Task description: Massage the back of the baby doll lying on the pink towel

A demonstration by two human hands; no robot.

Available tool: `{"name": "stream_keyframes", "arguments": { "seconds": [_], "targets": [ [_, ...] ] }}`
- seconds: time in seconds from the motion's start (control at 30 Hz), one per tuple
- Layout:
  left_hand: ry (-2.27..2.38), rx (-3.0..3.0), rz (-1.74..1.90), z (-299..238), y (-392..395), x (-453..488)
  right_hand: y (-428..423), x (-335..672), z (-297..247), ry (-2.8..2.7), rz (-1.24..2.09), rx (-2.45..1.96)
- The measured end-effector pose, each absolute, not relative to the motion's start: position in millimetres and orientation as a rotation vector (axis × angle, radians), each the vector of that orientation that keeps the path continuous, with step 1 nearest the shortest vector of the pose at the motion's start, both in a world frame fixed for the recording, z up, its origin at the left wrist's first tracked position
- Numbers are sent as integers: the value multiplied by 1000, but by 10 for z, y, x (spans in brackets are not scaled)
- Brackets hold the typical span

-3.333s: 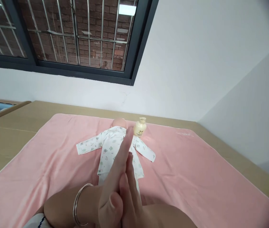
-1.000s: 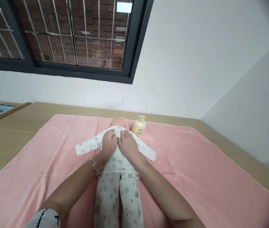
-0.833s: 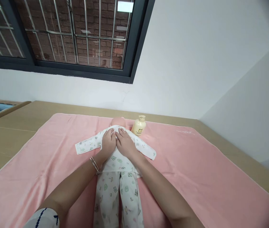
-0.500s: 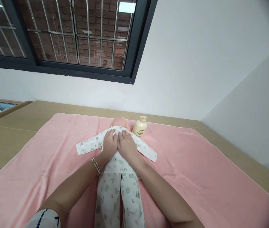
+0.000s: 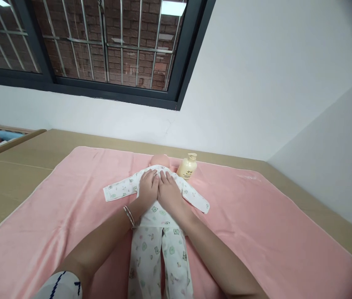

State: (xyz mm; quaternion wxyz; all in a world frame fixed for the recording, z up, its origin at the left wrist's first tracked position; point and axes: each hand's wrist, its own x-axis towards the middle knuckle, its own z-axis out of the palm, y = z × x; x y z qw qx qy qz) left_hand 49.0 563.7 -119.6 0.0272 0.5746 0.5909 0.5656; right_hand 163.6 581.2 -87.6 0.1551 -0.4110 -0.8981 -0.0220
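Lowered since the raised palms, left hand (image 5: 149,190) and right hand (image 5: 169,194) lie on the doll (image 5: 161,215) (equally near), fingers loosely together. Lengthwise, its head (image 5: 160,160) lies beyond.

My head carries the camera, so it looks forward and down over my own forearms (image 5: 101,243), which come in near seven and five o'clock. My left hand (image 5: 148,189) and right hand (image 5: 170,193) lie close, just off centre toward seven; the white printed clothes (image 5: 146,255) beneath them run out of view at six. The wide view takes in the pink blanket (image 5: 244,236) from eight to four, then, farther off, the wall (image 5: 232,62) at one and the barred window (image 5: 126,62) between ten and eleven. Darkness trims the corners at two and four.
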Motion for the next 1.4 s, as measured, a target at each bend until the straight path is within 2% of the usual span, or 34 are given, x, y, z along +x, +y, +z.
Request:
{"name": "stream_keyframes", "arguments": {
  "seconds": [0.23,0.4,0.9,1.07,1.4],
  "targets": [
    [1850,2023,1696,-1221,5601,501,5984,1700,-800,-2555,153,-1080],
    [2025,1856,1675,-1235,5639,480,5953,1712,-788,-2357,-2,-1292],
    [2201,2079,1126,-1275,5809,273,6184,1817,-881,-2442,111,-1136],
    [2168,2157,1137,-1220,5777,286,6185,1814,-887,-2506,137,-1197],
    [2236,2216,1313,-1158,5665,367,5909,1741,-722,-2479,-144,-1340]
  ]
}}
